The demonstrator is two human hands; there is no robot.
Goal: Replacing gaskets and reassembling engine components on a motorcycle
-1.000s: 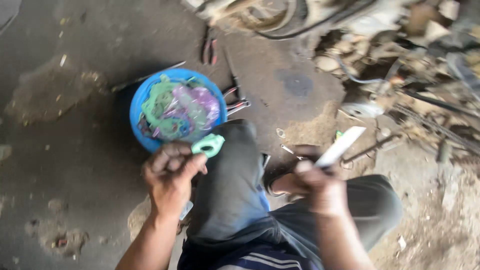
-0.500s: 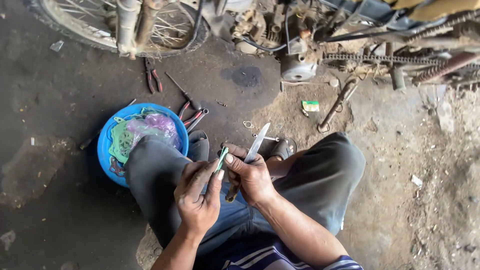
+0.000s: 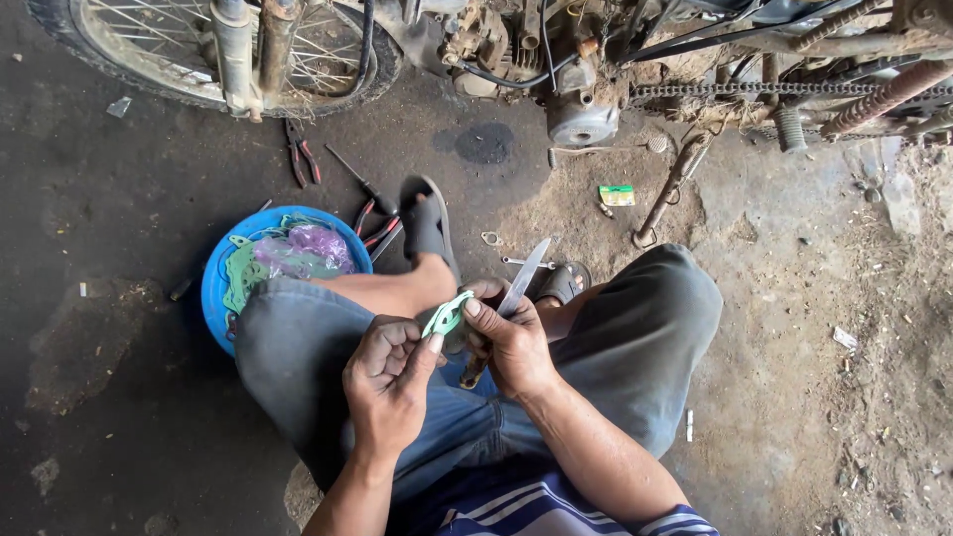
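A green gasket [image 3: 446, 316] is pinched over the knees between fingers of the left hand [image 3: 389, 382] and right hand [image 3: 509, 342] (which also grips a knife [image 3: 523, 278]); both hands are now closer together than before.

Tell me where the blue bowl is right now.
In the head view the blue bowl sits on the ground at the person's left, against the left knee, with pliers and the wheel beyond it.
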